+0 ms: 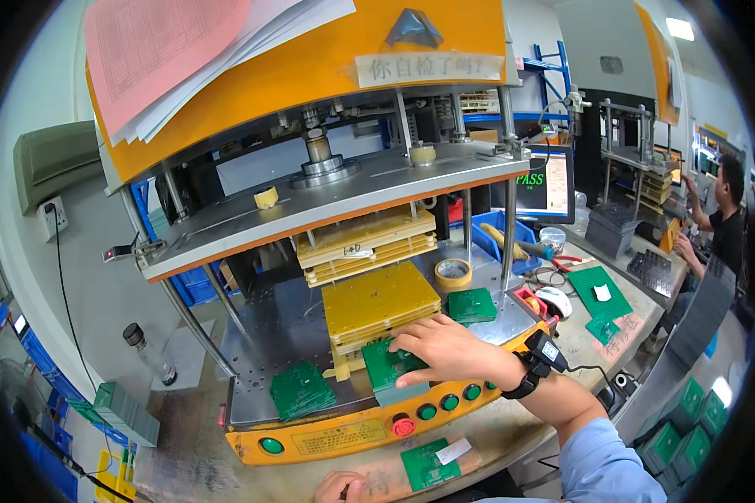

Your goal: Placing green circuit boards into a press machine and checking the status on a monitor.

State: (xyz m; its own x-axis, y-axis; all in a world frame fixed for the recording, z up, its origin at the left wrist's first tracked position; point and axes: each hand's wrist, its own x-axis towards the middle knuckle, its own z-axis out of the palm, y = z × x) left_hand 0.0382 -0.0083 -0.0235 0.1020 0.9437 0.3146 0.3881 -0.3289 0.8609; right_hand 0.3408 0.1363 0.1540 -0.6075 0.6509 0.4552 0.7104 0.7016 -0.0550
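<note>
Over the front edge of the press, my right hand [455,350] is closed on the near side of a green circuit board [384,369], thumb and fingers at its right edge. Just behind it lies the yellow test fixture [379,300] on the press bed. A stack of green circuit boards [302,392] rests on the bed to the left, and another stack of boards [471,305] to the right. My left hand [340,486] is low at the bottom edge, partly cut off, its fingers curled; what they hold, if anything, is hidden.
Above the fixture hangs the press's upper plate [335,197] with a yellow upper fixture [369,239]. A tape roll [453,273] sits on the bed. Buttons [404,425] line the front panel. A loose board [430,466] lies in front. A co-worker [721,210] is at far right.
</note>
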